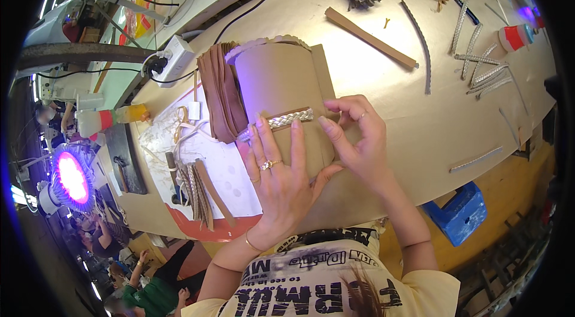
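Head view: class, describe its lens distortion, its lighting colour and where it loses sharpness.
Head view: fisheye lens bends the workbench edge and blackens the corners; a purple lamp glares at left, tinting nearby things violet; both hands, left hand and right hand, and the braided strip are sharp, the rim soft.

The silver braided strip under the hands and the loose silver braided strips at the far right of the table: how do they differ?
The silver braided strip under the hands lies flat across a tan leather piece, pressed by the left hand and right hand. The loose silver braided strips at the far right lie untouched on the bare tan table, crossing one another at angles. The first is a single strip; the others form a scattered group. Both share a pale metallic braid.
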The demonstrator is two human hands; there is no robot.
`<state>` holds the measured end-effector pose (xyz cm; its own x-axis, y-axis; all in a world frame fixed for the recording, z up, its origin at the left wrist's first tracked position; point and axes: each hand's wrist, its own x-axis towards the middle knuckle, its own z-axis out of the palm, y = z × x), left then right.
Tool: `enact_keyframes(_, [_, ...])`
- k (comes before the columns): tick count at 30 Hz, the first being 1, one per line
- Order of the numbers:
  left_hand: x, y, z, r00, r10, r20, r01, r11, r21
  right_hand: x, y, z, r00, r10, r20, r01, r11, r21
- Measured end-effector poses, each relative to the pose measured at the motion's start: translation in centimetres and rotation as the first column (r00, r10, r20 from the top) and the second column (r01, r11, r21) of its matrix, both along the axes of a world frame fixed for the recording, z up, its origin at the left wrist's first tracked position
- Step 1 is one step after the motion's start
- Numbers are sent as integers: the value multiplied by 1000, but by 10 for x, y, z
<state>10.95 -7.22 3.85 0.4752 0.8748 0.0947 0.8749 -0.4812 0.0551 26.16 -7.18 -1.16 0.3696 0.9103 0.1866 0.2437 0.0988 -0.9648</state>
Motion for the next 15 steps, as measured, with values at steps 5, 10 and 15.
enact_keyframes(5, [0,0,1,999,-38,-15,39,999,5,2,13,-1,900,177,-398,-232,968,-94])
enact_keyframes(10, [3,0,4,997,-33,-68,34,999,21,6,21,-1,876,225,-427,-297,949,-110])
enact_keyframes(15, [7,0,7,992,-17,-121,19,1000,20,11,23,0,873,287,-394,-386,901,-199])
